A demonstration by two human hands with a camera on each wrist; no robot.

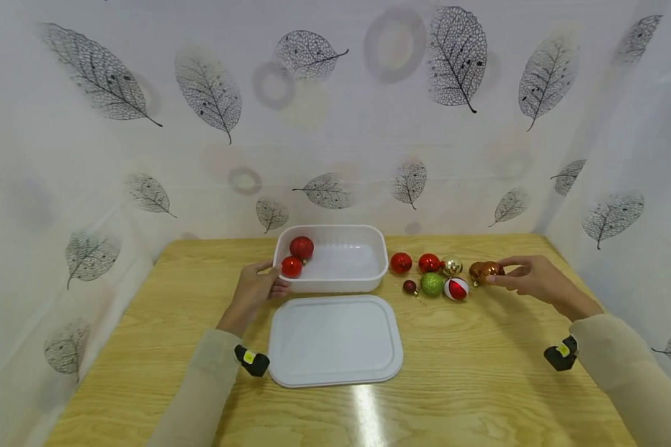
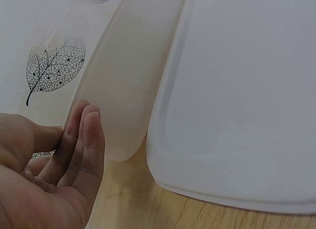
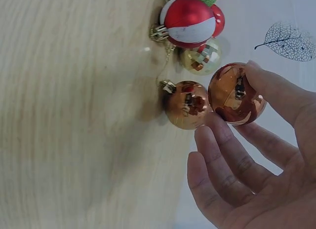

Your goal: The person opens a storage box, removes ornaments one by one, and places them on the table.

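My left hand (image 1: 253,287) pinches the front-left corner of a white plastic container (image 1: 330,286), its fingers against the outer wall in the left wrist view. Inside the container, at its left end, lie a glittery red bauble (image 1: 301,248) and a shiny red bauble (image 1: 291,267). My right hand (image 1: 528,280) holds a shiny copper bauble (image 3: 236,94) between thumb and fingers. Right beside it, a second copper bauble (image 3: 186,106) with a gold cap rests on the table, close to the fingertips.
Left of the copper pair lie several baubles: red (image 1: 401,262), another red (image 1: 429,262), mirrored gold (image 1: 452,266), glittery green (image 1: 432,284), red-and-white (image 1: 456,288) and small dark red (image 1: 409,286). A white lid (image 1: 335,341) lies before the container. A leaf-print curtain (image 1: 335,124) borders the wooden table (image 1: 470,372).
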